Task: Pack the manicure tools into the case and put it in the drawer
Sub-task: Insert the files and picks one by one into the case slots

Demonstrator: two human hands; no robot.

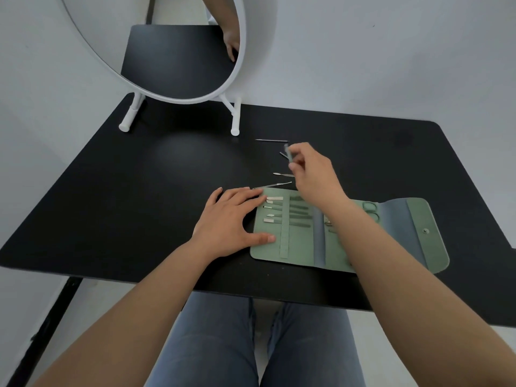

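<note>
Right fingers pinching slim tool above table, left fingers flat, pressing green case

- looks like a dressing corner in someone's home
- round white mirror on a stand, sitting on a black table
- plain white walls, person seated in jeans

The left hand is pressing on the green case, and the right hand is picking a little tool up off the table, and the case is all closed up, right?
Not quite. The head view shows the green case lying open flat on the black table, several tools already slotted inside. The rest holds: the left hand presses on its edge and the right hand pinches a thin tool above the table.
</note>
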